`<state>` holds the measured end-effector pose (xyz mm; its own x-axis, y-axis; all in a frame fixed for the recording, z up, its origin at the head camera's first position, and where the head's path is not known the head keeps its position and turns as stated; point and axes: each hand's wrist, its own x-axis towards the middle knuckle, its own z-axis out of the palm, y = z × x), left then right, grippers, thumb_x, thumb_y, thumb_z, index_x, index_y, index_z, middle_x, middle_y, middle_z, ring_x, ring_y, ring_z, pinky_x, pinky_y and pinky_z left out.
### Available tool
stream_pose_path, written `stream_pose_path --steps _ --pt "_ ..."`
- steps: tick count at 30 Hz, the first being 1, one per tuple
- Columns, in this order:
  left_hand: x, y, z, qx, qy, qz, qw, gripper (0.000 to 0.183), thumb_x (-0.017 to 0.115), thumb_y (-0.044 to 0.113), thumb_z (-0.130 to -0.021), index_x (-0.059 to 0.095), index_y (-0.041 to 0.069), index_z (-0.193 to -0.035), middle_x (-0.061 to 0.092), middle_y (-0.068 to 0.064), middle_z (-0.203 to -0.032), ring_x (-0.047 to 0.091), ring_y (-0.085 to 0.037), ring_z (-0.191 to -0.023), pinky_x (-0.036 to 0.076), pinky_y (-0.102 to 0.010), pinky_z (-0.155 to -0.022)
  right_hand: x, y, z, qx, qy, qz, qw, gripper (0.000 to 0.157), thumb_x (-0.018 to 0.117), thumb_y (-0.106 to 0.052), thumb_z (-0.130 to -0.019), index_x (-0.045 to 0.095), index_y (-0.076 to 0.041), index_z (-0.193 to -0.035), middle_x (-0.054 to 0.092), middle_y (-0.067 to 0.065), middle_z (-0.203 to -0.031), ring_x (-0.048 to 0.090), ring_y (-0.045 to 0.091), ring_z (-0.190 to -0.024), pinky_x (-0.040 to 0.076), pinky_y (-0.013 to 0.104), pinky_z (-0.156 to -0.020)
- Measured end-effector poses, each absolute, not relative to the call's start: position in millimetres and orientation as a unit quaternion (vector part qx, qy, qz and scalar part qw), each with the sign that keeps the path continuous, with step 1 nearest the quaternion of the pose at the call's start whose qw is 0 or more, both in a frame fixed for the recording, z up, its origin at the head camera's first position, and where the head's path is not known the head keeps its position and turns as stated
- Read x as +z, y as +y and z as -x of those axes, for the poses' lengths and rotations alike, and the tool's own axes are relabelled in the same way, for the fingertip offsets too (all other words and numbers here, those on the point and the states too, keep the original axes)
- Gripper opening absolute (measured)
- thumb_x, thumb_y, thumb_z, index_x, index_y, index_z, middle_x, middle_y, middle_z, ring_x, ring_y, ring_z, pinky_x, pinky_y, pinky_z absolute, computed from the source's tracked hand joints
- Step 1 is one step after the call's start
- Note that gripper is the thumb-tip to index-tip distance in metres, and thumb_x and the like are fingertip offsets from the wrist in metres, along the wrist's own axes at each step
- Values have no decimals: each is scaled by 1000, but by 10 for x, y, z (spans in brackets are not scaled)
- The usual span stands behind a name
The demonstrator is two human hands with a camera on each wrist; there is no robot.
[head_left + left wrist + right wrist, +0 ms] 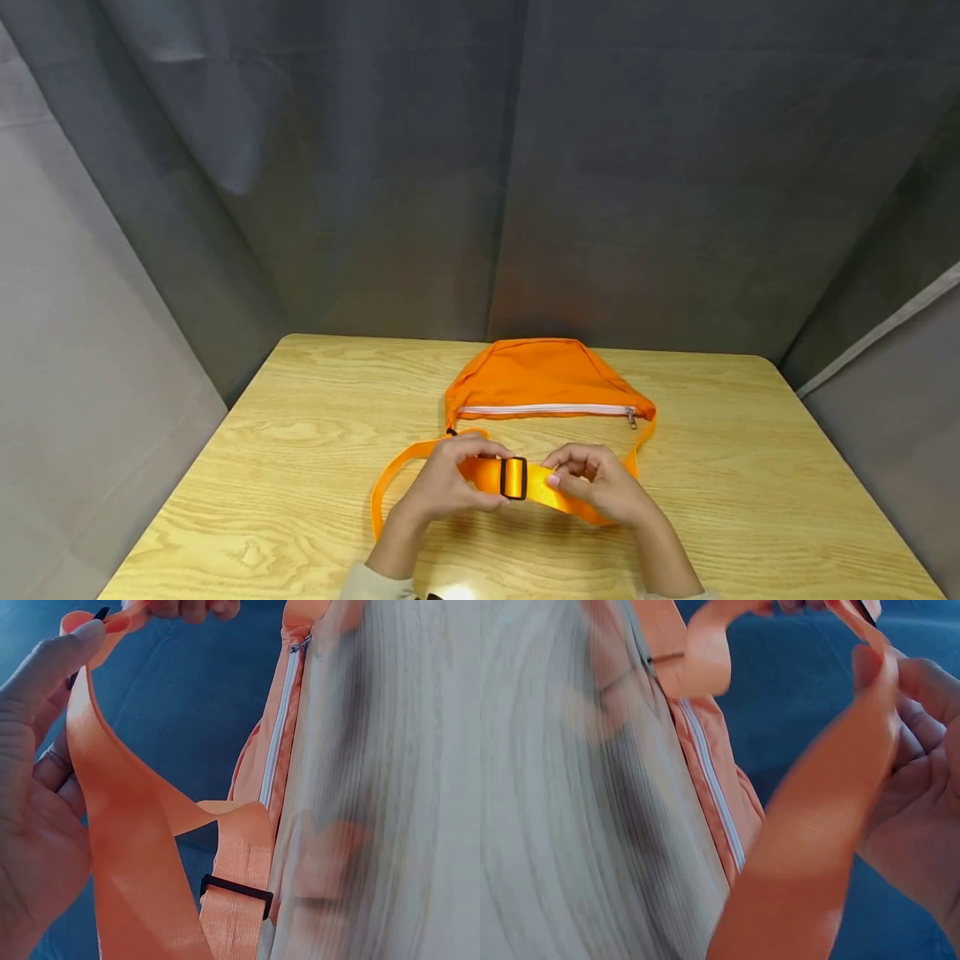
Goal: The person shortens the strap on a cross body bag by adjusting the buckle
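Note:
An orange waist bag (551, 375) lies on the table, its white zipper (547, 410) facing me and the zipper pull (632, 417) at the right end. My left hand (442, 482) pinches the black slide buckle (523, 479) on the bag's orange strap, thumb below and fingers above. Just right of the buckle, my right hand (603, 487) pinches the strap (547, 492) between thumb and fingers. Both hold it raised in front of the bag. In the left wrist view, a second black buckle (236, 889) sits on the strap close to the bag.
The light wooden table (750, 467) extends to both sides of the bag. A loop of strap (381, 496) curves out to the left of my left hand. Dark grey curtains (637, 167) hang behind the table, with paler grey panels (82, 333) at the sides.

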<state>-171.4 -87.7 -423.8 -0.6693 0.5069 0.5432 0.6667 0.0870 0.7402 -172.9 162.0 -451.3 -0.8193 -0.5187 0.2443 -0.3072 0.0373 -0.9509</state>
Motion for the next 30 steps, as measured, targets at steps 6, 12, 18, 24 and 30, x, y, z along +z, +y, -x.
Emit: stream_pose_path --steps 6,12,18,24,30 --pt "-4250 -862 1719 -541 -730 410 81 43 83 -4 -55 66 0 -95 64 -10 -86 59 -24 -77 52 -37 -67 -4552 1624 1755 -639 696 318 73 7 57 2 -89 63 4 -94 59 14 -77 49 6 -63 44 24 -50" --pt "-4260 -835 1719 -539 -726 419 82 43 83 -4 -56 67 0 -95 64 -9 -85 59 -22 -76 52 -35 -65 -4556 1554 1746 -658 676 324 75 7 56 5 -89 61 6 -93 59 10 -76 48 5 -62 43 22 -50" --pt "-4244 -844 1701 -548 -735 396 54 43 83 -4 -57 67 0 -97 64 -10 -86 59 -23 -77 52 -36 -68 -4538 1586 1740 -651 692 297 99 11 58 -1 -90 61 7 -98 60 8 -79 51 7 -64 45 22 -54" --pt "-4248 -858 1692 -552 -738 385 48 44 85 -3 -57 67 1 -97 64 -9 -86 58 -23 -76 51 -35 -68 -4543 1690 1736 -648 693 299 107 11 57 1 -90 60 8 -97 57 15 -74 48 7 -63 44 26 -52" --pt "-4248 -843 1681 -559 -747 360 18 44 85 -2 -57 67 2 -97 65 -8 -88 58 -18 -77 51 -33 -69 -4561 1648 1742 -659 673 322 92 7 55 5 -90 60 8 -93 53 22 -71 46 7 -60 41 26 -47"
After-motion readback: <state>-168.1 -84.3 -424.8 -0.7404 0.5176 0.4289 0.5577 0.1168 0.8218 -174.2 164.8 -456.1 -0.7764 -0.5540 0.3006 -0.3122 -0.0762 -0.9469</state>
